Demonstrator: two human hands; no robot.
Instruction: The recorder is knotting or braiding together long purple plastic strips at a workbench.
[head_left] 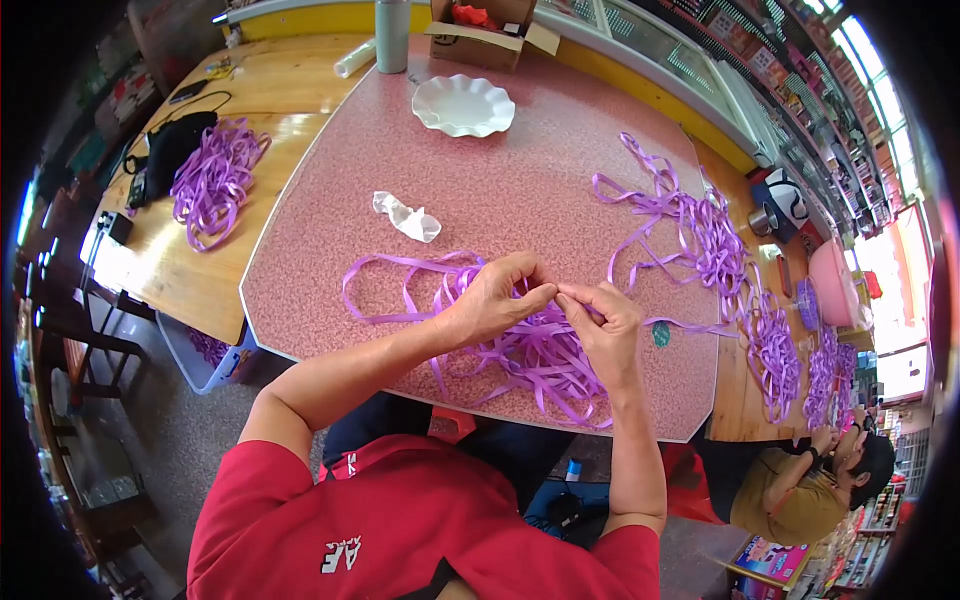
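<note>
My left hand (495, 297) and my right hand (603, 322) meet fingertip to fingertip over a loose pile of purple ribbon (520, 355) on the pink speckled table (520, 190). Both hands pinch a strand of that ribbon between thumb and fingers. Long loops of the ribbon trail off to the left of my left hand. A second tangle of purple ribbon (700, 235) runs from the table's right side down along its edge.
A white scalloped plate (463, 104) and a crumpled clear wrapper (406, 216) lie farther back. Another purple ribbon heap (212, 180) rests on the wooden table at left. An open cardboard box (490, 35) stands at the back. A seated person (810, 480) handles ribbon at lower right.
</note>
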